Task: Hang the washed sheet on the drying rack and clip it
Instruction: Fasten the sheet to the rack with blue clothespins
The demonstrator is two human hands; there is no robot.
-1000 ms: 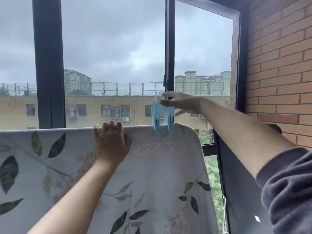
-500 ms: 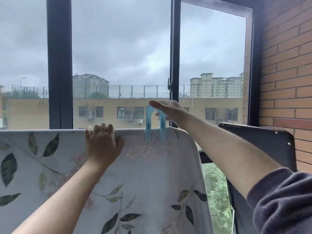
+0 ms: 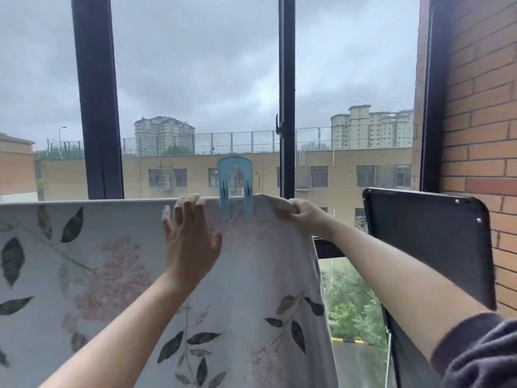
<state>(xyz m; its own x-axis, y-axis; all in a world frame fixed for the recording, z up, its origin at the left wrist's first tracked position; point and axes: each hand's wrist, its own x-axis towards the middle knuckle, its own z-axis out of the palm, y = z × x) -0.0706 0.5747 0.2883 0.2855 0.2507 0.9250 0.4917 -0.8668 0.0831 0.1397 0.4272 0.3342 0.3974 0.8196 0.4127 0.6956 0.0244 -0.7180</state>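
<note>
A pale sheet (image 3: pixel 117 264) printed with dark leaves and pink blossoms hangs over a horizontal bar of the drying rack, which the cloth hides. A light blue clip (image 3: pixel 235 189) straddles the sheet's top edge near its right end. My left hand (image 3: pixel 190 239) lies flat against the sheet just left of the clip, fingers spread and reaching the top edge. My right hand (image 3: pixel 300 215) pinches the sheet's top right corner, just right of the clip.
Dark window frames (image 3: pixel 96 107) stand right behind the sheet. A black panel (image 3: pixel 430 242) juts out at the right, below a brick wall (image 3: pixel 481 113). Beyond the glass are buildings and trees far below.
My right hand let go of the clip's top and dropped to grip the sheet's right corner. My left hand stayed on the sheet. The view shifted a little to the left.
</note>
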